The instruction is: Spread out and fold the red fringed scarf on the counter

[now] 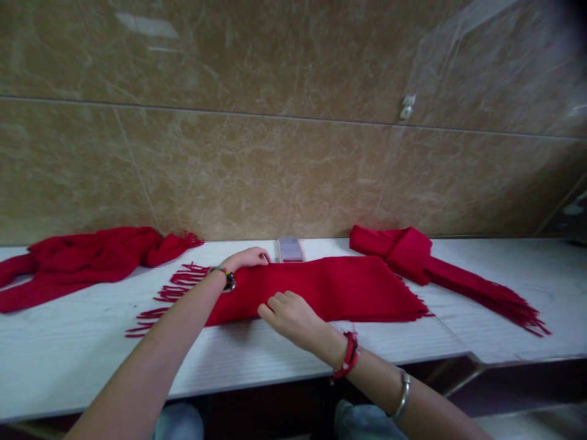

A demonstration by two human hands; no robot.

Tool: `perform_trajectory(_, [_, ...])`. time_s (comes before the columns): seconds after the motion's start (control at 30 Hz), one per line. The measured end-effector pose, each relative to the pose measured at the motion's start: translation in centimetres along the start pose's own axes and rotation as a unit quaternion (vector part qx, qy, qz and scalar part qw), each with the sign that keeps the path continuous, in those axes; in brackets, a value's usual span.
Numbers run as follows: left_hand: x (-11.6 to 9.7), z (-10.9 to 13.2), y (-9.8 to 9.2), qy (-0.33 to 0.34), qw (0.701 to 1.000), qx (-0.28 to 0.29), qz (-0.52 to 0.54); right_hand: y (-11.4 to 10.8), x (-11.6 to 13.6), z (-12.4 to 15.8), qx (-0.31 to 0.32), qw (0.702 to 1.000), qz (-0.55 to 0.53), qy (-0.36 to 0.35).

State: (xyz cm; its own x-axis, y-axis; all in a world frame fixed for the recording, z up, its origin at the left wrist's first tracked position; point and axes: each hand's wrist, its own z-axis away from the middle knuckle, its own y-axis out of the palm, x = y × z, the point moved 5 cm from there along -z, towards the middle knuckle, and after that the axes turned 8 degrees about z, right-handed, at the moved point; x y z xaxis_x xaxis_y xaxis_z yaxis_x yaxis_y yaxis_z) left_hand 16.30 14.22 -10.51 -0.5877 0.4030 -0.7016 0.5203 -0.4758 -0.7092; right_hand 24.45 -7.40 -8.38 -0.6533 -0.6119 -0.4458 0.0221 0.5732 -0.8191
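Observation:
A red fringed scarf lies folded into a flat, wide strip in front of me, with its tassels spread to the left and a shorter fringe at the right. At its far edge, my left hand is closed with the fingers bent down onto the cloth; the fingertips are partly hidden. My right hand is over the near edge, its fingers curled in a loose fist, and no cloth shows in it. Behind the scarf, close to the left fingers, lies a small flat grey-and-white packet or card, partly blurred.
On the left a second red scarf lies crumpled. A third red scarf, looped or knotted, rests at the right with its fringe toward me. The white wood-grain counter ends at a brown marble-look wall.

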Motion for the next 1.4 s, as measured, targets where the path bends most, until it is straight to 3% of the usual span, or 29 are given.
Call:
perform_trajectory(0.17, [-0.9,0.9,-1.4,-0.003,0.996,-0.038,0.077,-1.3,-0.8,0.2,-0.008,0.999,0.02,0.039])
perform_trajectory(0.3, [-3.0,0.8,-2.9,0.008,0.987,-0.061,0.148,-3.8,-3.0,0.8,-0.039,0.994,0.028,0.099])
perform_trajectory(0.4, [-6.2,-0.1,-3.6,0.034,0.977,-0.073,0.197,-5.9,-5.3,2.1,-0.064,0.985,0.033,0.154])
perform_trajectory(0.53, [-12.2,-2.4,-3.2,0.076,0.964,-0.087,0.241,-8.0,-8.9,5.5,-0.086,0.963,0.034,0.251])
perform_trajectory(0.73, [-19.9,-8.4,1.5,0.116,0.96,-0.08,0.242,-9.1,-16.0,13.8,-0.118,0.899,-0.052,0.418])
perform_trajectory(0.9, [-22.7,-14.3,7.7,0.128,0.972,-0.046,0.189,-6.3,-19.6,19.9,-0.02,0.898,-0.121,0.423])
perform_trajectory(1.07, [-22.5,-18.3,13.8,0.137,0.984,0.0,0.114,-1.8,-19.0,23.2,0.147,0.9,-0.159,0.377])
perform_trajectory(1.17, [-21.3,-19.5,16.2,0.14,0.986,0.04,0.075,0.1,-18.3,23.9,0.195,0.899,-0.164,0.356])
perform_trajectory(1.3, [-20.4,-19.9,17.4,0.163,0.983,0.068,0.049,0.9,-18.3,24.4,0.209,0.898,-0.16,0.352])
perform_trajectory(1.4, [-20.9,-19.4,17.3,0.186,0.979,0.071,0.035,0.6,-18.4,24.5,0.214,0.9,-0.145,0.352])
